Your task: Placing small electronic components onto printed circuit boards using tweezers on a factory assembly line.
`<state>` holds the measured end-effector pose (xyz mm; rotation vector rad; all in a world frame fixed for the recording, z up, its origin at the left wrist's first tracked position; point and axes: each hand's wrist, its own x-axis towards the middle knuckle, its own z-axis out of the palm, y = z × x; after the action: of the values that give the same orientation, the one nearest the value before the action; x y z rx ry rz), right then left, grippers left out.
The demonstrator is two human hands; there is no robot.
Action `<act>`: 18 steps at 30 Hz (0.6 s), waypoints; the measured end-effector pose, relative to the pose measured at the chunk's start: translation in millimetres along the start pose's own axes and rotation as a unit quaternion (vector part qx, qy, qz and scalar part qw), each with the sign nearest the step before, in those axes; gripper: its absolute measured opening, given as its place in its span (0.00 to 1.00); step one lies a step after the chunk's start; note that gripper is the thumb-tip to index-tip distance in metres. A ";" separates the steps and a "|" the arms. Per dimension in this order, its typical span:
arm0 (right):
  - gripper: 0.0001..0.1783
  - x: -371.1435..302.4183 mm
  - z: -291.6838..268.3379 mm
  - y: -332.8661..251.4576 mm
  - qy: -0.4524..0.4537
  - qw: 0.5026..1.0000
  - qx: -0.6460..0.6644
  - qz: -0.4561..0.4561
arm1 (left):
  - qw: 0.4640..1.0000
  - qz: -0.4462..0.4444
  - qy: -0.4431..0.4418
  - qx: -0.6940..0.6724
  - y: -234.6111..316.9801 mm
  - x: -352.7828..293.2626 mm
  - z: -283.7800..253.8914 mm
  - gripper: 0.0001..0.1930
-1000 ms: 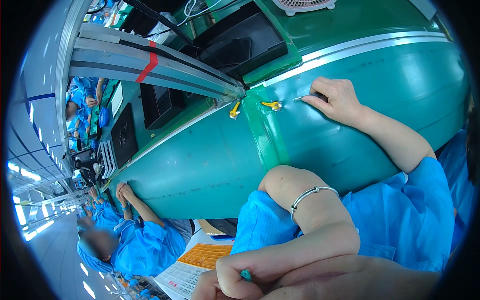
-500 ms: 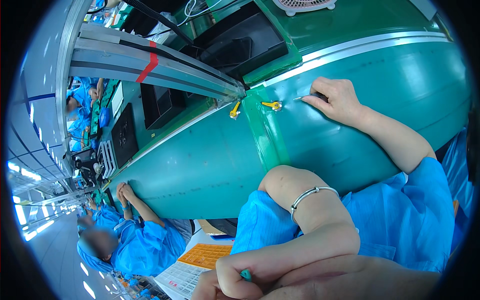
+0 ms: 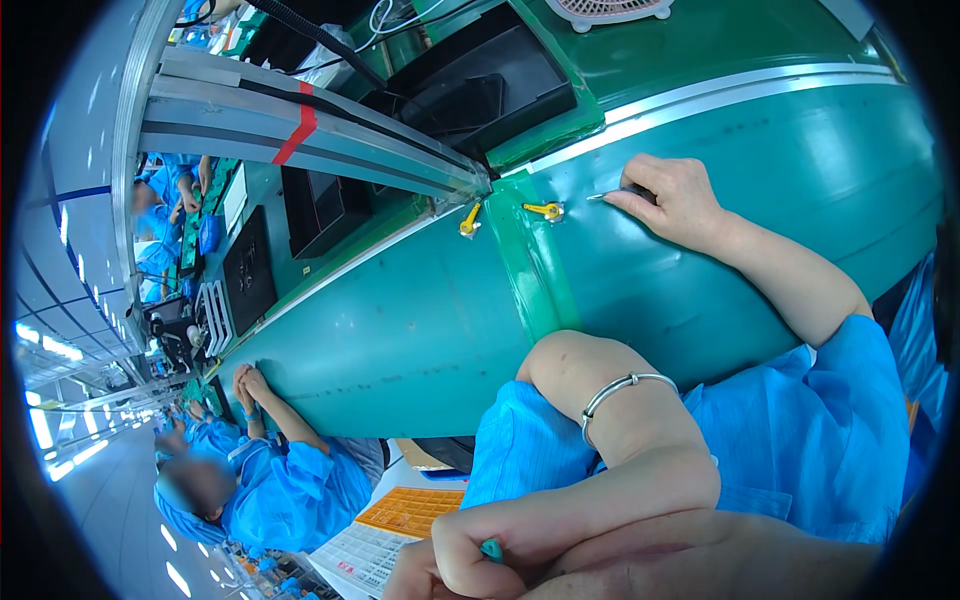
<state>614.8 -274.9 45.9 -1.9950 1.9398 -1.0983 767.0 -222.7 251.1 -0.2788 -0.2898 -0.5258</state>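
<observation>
My right hand (image 3: 672, 200) rests over the green work surface (image 3: 400, 320), thumb and forefinger pinched together. A small, thin silver piece (image 3: 597, 198) sticks out from their tips; its kind is too small to tell. To its left lies a yellow-handled fitting (image 3: 545, 211) on the surface, and a second yellow fitting (image 3: 469, 220) is farther left. My left arm is bent with its elbow on the surface edge and a silver bangle (image 3: 605, 395) on it. At the bottom, my left hand (image 3: 470, 550) is closed, and a teal bit (image 3: 491, 549) shows between its fingers.
A metal post (image 3: 330, 130) with red tape rises beside the yellow fittings. Black trays (image 3: 520, 70) stand beyond the surface's silver edge strip. A co-worker in blue (image 3: 290, 490) sits at the left, hands on the surface. Orange and white trays (image 3: 410, 512) lie below.
My two hands and the things near them have not visibly moved. Far at the left, co-workers' hands have shifted slightly.
</observation>
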 end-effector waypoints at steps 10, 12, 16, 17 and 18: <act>0.16 0.4 0.3 -0.4 -0.004 1.000 0.002 0.005 | 1.000 0.006 0.002 0.008 -0.5 1.7 -2.1 0.17; 0.16 -0.6 -0.1 0.5 -0.004 1.000 0.001 0.007 | 1.000 0.005 0.003 0.010 -0.3 1.1 -3.1 0.17; 0.16 -2.7 -0.2 2.3 -0.001 1.000 -0.002 0.006 | 1.000 0.002 0.004 0.011 0.0 0.0 -4.5 0.17; 0.16 -3.0 -0.2 2.6 0.000 1.000 -0.003 0.006 | 1.000 0.002 0.004 0.012 0.0 -0.1 -4.5 0.17; 0.18 -2.6 0.3 2.9 -0.002 1.000 -0.001 0.007 | 1.000 0.002 0.004 0.013 -0.3 0.0 -4.5 0.17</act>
<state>612.9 -273.0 43.0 -1.9788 1.9516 -1.0890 767.7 -224.5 247.0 -0.2525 -0.2886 -0.5197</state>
